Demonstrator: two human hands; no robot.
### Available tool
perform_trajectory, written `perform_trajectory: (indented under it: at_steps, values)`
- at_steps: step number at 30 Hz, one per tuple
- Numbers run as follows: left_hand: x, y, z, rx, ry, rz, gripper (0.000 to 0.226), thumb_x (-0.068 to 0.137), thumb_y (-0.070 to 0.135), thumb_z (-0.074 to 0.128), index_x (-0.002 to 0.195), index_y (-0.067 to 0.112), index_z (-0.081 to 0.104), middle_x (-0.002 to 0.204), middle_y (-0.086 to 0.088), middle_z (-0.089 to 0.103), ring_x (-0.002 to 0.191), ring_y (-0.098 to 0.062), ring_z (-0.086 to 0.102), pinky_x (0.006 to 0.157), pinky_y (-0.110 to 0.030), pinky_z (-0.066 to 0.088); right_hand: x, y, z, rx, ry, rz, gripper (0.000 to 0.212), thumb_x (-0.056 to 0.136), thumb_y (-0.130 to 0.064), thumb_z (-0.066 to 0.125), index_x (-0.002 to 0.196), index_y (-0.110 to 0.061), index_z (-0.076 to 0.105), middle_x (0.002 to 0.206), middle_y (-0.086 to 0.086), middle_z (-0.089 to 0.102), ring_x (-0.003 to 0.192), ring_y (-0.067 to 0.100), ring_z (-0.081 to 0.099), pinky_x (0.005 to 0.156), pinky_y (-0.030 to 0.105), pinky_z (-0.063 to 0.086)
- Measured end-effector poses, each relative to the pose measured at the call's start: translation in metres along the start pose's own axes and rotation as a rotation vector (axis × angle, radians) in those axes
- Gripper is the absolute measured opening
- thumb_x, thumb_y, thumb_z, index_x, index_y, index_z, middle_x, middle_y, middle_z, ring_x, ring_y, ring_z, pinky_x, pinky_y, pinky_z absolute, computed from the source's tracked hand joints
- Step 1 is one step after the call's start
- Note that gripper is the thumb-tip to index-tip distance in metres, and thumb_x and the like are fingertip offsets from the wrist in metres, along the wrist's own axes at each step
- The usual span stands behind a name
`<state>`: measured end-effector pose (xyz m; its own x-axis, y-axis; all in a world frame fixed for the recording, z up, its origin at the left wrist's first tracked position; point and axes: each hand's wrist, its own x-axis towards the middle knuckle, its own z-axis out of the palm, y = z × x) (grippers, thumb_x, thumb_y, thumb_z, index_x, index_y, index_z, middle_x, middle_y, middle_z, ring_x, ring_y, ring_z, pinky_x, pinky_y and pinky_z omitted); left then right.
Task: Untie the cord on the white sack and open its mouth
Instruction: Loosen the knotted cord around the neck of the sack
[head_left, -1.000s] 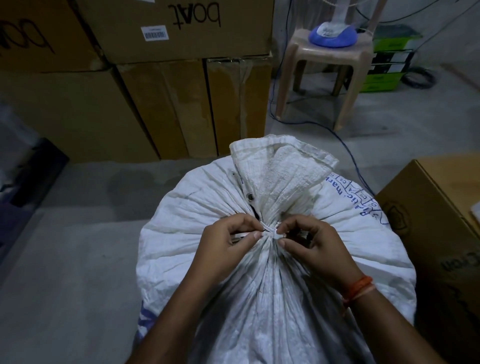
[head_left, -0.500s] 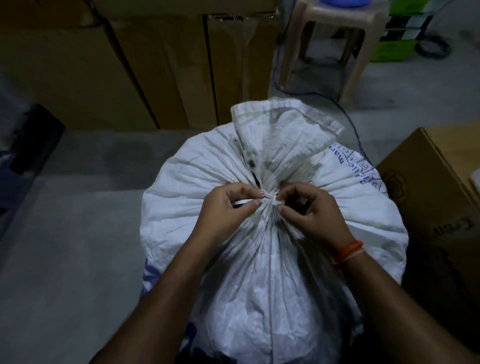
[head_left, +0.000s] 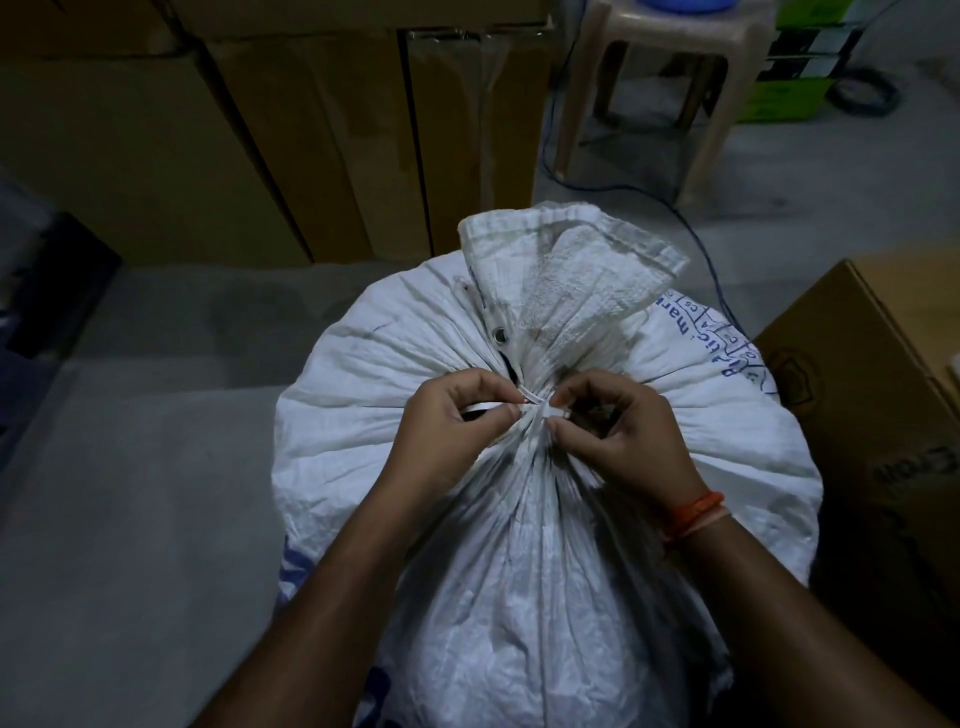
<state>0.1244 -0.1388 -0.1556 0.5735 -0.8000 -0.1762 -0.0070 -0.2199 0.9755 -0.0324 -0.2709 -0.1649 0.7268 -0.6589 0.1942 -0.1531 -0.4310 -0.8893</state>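
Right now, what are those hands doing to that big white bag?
A person is working at the knot on a big white woven sack. The left hand pinches a thin white cord at the gathered neck, and the right hand pinches the knot beside it. The cord is tied, so the mouth is closed.

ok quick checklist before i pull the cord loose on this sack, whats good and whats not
1. Left hand has a cord end: ok, thumb and forefinger pinch a white strip of the cord.
2. Right hand on the knot: ok, its fingertips pinch at the tie.
3. Knot loosened: not ok, the neck of the white sack is still gathered tight.
4. Mouth open: not ok, the flap above the tie is bunched shut.
5. Which strand frees the knot: cannot tell, fingers hide it.
6. Room around the sack: ok, the cardboard box on the right stands apart from the hands.
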Motion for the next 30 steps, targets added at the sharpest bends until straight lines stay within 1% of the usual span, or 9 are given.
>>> perform_trajectory:
  at_steps: [2, 4, 7, 12, 16, 18, 23, 27, 30]
  values:
    - [-0.001, 0.001, 0.001, -0.018, 0.0, -0.007, 0.016, 0.091, -0.003, 0.076, 0.086, 0.012, 0.079, 0.076, 0.009, 0.076, 0.062, 0.001, 0.067, 0.064, -0.015, 0.051, 0.0, 0.002, 0.0, 0.048, -0.009, 0.015, 0.014, 0.076, -0.013, 0.082, 0.085, -0.017, 0.072, 0.077, 0.007, 0.069, 0.065, 0.032, 0.063, 0.063, 0.038, 0.051]
    - [-0.002, 0.001, 0.002, -0.033, -0.003, -0.004, 0.019, 0.092, -0.004, 0.075, 0.086, 0.014, 0.078, 0.077, 0.009, 0.077, 0.065, 0.001, 0.068, 0.066, -0.015, 0.052, -0.001, 0.004, 0.0, 0.075, -0.017, 0.034, 0.013, 0.077, -0.013, 0.082, 0.086, -0.015, 0.073, 0.08, 0.008, 0.07, 0.066, 0.033, 0.063, 0.063, 0.034, 0.051]
    - [-0.003, 0.001, 0.004, -0.055, -0.001, -0.008, 0.018, 0.092, -0.003, 0.075, 0.086, 0.013, 0.078, 0.082, 0.007, 0.078, 0.072, -0.002, 0.071, 0.07, -0.017, 0.054, -0.003, 0.004, -0.001, 0.129, -0.03, 0.069, 0.014, 0.077, -0.009, 0.083, 0.087, -0.012, 0.074, 0.082, 0.009, 0.071, 0.066, 0.021, 0.064, 0.066, 0.028, 0.051]
    - [-0.005, -0.001, 0.006, -0.074, 0.025, -0.035, 0.015, 0.091, -0.003, 0.076, 0.087, 0.01, 0.08, 0.086, 0.006, 0.079, 0.075, -0.003, 0.073, 0.073, -0.019, 0.055, -0.005, 0.003, 0.0, 0.181, -0.017, 0.131, 0.015, 0.077, -0.004, 0.084, 0.086, -0.012, 0.076, 0.083, 0.011, 0.073, 0.071, 0.015, 0.065, 0.068, 0.032, 0.054]
    - [-0.004, -0.002, 0.007, -0.057, 0.038, -0.044, 0.017, 0.089, 0.0, 0.079, 0.084, 0.015, 0.082, 0.089, 0.001, 0.081, 0.081, -0.009, 0.076, 0.082, -0.03, 0.061, -0.006, 0.002, 0.0, 0.245, -0.013, 0.183, 0.016, 0.077, -0.002, 0.085, 0.085, -0.012, 0.076, 0.074, -0.002, 0.072, 0.066, 0.008, 0.064, 0.065, 0.026, 0.052]
    - [-0.004, -0.003, 0.008, -0.053, 0.036, -0.048, 0.019, 0.089, 0.0, 0.079, 0.083, 0.018, 0.082, 0.085, 0.002, 0.082, 0.079, -0.007, 0.076, 0.079, -0.028, 0.059, -0.007, 0.001, 0.001, 0.281, -0.012, 0.196, 0.016, 0.078, 0.004, 0.084, 0.085, -0.008, 0.076, 0.07, -0.008, 0.07, 0.064, 0.004, 0.062, 0.065, 0.02, 0.051]
    - [-0.003, -0.003, 0.01, -0.06, 0.051, -0.055, 0.022, 0.089, -0.002, 0.078, 0.082, 0.018, 0.083, 0.082, 0.006, 0.082, 0.076, -0.006, 0.075, 0.075, -0.023, 0.057, -0.007, -0.002, 0.004, 0.312, 0.006, 0.218, 0.019, 0.078, 0.011, 0.08, 0.084, -0.006, 0.074, 0.069, -0.005, 0.07, 0.061, 0.003, 0.063, 0.063, 0.016, 0.051]
    - [-0.003, -0.002, 0.011, -0.085, 0.054, -0.063, 0.018, 0.089, -0.005, 0.077, 0.085, 0.011, 0.083, 0.081, 0.005, 0.082, 0.075, -0.004, 0.075, 0.071, -0.018, 0.057, -0.009, -0.001, 0.007, 0.255, 0.038, 0.216, 0.018, 0.078, 0.009, 0.08, 0.085, -0.008, 0.076, 0.079, 0.012, 0.076, 0.069, 0.011, 0.068, 0.068, 0.026, 0.057]
    - [-0.003, -0.004, 0.011, -0.082, 0.063, -0.063, 0.019, 0.089, -0.005, 0.077, 0.084, 0.012, 0.083, 0.084, 0.003, 0.082, 0.076, -0.005, 0.076, 0.071, -0.019, 0.057, -0.009, 0.001, 0.007, 0.242, 0.046, 0.228, 0.018, 0.078, 0.006, 0.081, 0.086, -0.01, 0.077, 0.083, 0.017, 0.076, 0.074, 0.017, 0.07, 0.073, 0.035, 0.059]
